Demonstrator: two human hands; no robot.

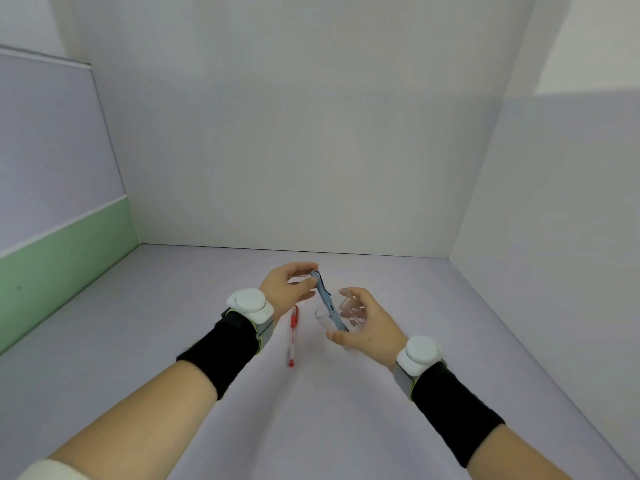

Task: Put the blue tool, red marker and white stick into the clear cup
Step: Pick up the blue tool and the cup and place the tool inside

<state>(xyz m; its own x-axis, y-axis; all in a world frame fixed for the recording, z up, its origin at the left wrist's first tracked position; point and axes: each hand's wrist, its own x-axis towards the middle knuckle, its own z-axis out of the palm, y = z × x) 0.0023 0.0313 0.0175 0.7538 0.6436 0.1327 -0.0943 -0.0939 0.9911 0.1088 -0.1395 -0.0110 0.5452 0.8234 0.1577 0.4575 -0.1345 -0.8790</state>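
My right hand [367, 323] grips the clear cup [346, 315], tilted toward the left, a little above the table. My left hand [287, 287] pinches the top end of the blue tool [325, 299], whose lower end reaches down inside the cup. The red marker [293, 336], white-bodied with red ends, lies on the table just below my left hand, its upper end hidden by my wrist. The white stick is not visible.
The pale lilac table [173, 341] is enclosed by a white back wall [294, 150], a white panel on the right [554, 237] and a green-and-lilac panel on the left [52, 254]. Both wrists carry white trackers on black bands.
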